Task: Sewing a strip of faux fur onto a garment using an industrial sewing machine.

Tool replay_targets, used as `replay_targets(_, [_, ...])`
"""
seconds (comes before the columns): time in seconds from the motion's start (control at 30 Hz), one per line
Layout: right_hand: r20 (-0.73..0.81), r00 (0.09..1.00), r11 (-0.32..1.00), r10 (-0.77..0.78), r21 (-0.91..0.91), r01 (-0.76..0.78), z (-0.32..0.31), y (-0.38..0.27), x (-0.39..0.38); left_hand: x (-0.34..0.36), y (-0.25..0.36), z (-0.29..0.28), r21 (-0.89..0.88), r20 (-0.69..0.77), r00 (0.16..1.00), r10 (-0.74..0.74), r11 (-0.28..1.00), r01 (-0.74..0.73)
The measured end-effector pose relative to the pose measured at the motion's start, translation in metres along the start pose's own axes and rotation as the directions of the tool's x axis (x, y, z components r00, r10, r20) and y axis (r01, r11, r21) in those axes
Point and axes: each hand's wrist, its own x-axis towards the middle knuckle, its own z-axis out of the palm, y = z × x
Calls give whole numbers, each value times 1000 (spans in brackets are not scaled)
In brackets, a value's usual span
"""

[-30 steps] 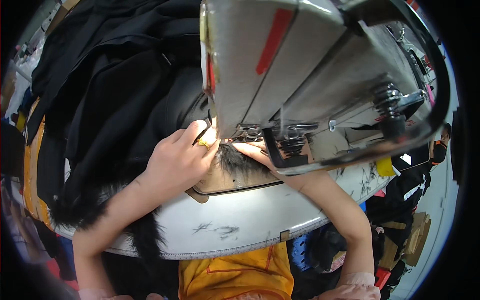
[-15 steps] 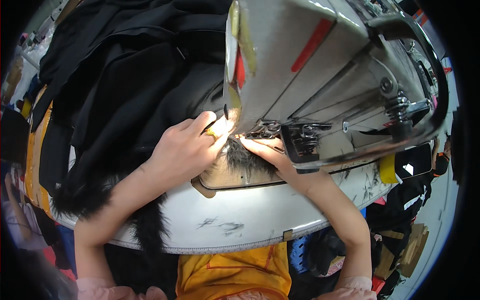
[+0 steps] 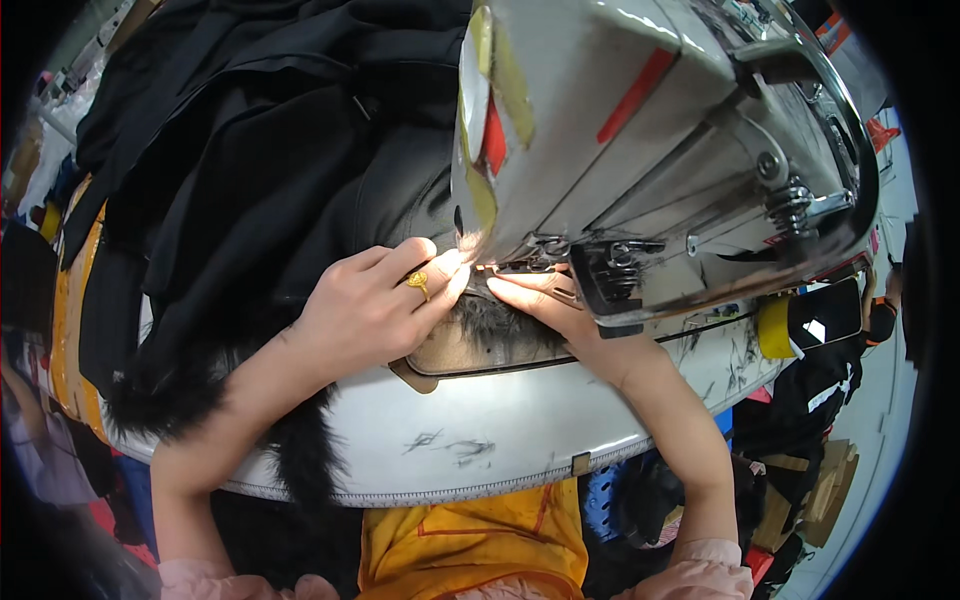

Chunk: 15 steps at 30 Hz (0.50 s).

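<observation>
My left hand, with a yellow ring, has its fingers curled and pinched on black fur-trimmed material at the needle area of the sewing machine, its fingertips under the machine head's left edge. My right hand reaches in from the right with fingers stretched along the fur, just below the metal presser parts; some of its fingers are hidden by the machine. Black cloth lies heaped on the left, and a fur strip hangs over the front edge.
The white curved table has a measuring strip along its edge and scattered fur hairs. A yellow roll and a dark phone-like slab are at the right. Cardboard lies below right. Another person's arm shows at far left.
The machine and surroundings appear shifted rightward in view. My left hand has moved slightly right and up along with them, showing its ring more fully; my right hand stays beside the presser.
</observation>
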Motion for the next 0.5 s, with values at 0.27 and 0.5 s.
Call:
replay_targets(0.27, [54,997,933,-63,-352,78,1,13,-11,4,13,1,142,165,984,-74,989,51])
replay_targets(0.5, [59,998,976,-28,-216,40,2,23,-13,2,18,-4,130,183,982,-56,991,32])
